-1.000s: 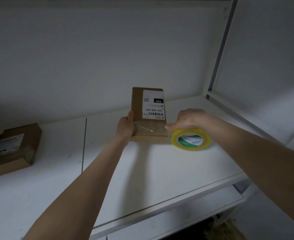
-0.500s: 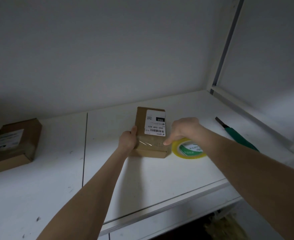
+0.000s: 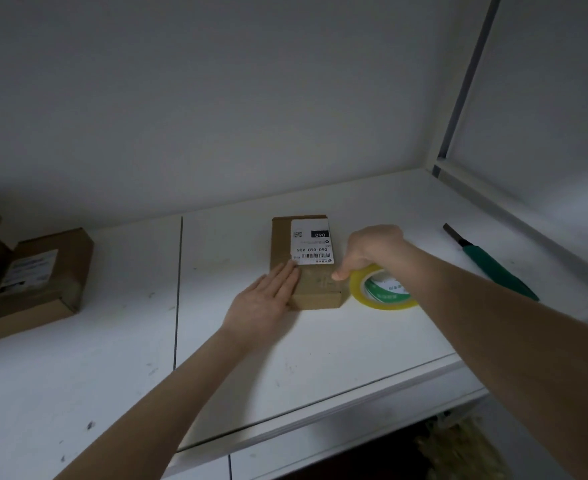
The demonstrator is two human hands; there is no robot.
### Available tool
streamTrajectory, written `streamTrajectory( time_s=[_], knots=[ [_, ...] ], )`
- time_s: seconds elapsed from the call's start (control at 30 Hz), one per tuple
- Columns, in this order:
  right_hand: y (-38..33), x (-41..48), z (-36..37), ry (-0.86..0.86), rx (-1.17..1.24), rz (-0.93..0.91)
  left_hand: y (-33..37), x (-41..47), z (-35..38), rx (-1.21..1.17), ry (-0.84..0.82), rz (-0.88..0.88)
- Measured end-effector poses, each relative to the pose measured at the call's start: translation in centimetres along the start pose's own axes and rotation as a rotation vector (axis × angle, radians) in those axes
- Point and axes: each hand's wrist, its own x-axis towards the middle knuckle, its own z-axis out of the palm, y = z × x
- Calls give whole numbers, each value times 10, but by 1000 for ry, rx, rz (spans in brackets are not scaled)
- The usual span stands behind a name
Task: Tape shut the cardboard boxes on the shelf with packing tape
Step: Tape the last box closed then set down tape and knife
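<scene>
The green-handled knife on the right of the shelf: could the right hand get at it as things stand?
Probably yes. The knife lies on bare shelf right of the right hand, nothing between them. But that hand's fingers hold the tape roll, so it may need to let go first.

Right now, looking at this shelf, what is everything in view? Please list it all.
labelled box: one, brown with a white label, lying flat mid-shelf
tape roll: one, yellow with a green and white core, just right of the labelled box
cutter: one, green handle with a dark blade, lying far right on the shelf
other boxes: at least two, brown, at the left end, partly out of frame
shelf: one, white, with a white wall behind
left hand: one, flat, fingers resting on the labelled box's near left part
right hand: one, gripping the tape roll, thumb tip at the box's right edge
</scene>
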Motion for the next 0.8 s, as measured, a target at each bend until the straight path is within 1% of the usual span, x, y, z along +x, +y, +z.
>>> streamTrajectory(
  time_s=[0.03, 0.07, 0.13, 0.2, 0.23, 0.3, 0.37, 0.4, 0.43, 0.5, 0.53, 0.6, 0.67, 0.73, 0.8],
  knots=[
    [0, 0, 0, -1, 2, -2, -2, -6, -3, 35, 52, -14],
    [0, 0, 0, -3, 1, -2, 1, -6, -7, 65, 55, -54],
    [0, -1, 0, 4, 1, 2, 22, 8, -18, 42, 4, -113],
    [0, -1, 0, 18, -8, 3, 46, 22, -25, -43, -22, -95],
    [0, -1, 0, 23, -7, -2, 55, 26, -24, -38, -52, -83],
    [0, 0, 1, 27, -8, -10, 59, 27, -19, -53, -159, -111],
    [3, -1, 0, 9, 13, -18, 55, 27, -23, -70, -205, -137],
    [5, 0, -2, -26, 38, -38, 52, 27, -21, -79, -209, -124],
    [9, 0, -4, -70, 86, -72, 52, 28, -21, -97, -204, -120],
    [23, -2, -9, -142, 234, -139, 55, 29, -18, -120, -125, -111],
    [32, -2, -9, -142, 309, -152, 58, 29, -15, -134, -90, -128],
    [49, -1, -7, -86, 409, -148, 61, 31, -12, -154, -102, -161],
    [58, 1, -1, -55, 490, -159, 63, 36, -13, -115, -158, -182],
    [59, 5, 6, -13, 579, -158, 65, 42, -14, -99, -173, -211],
    [58, 5, 8, 28, 637, -133, 69, 46, -15, -114, -141, -259]
  ],
)
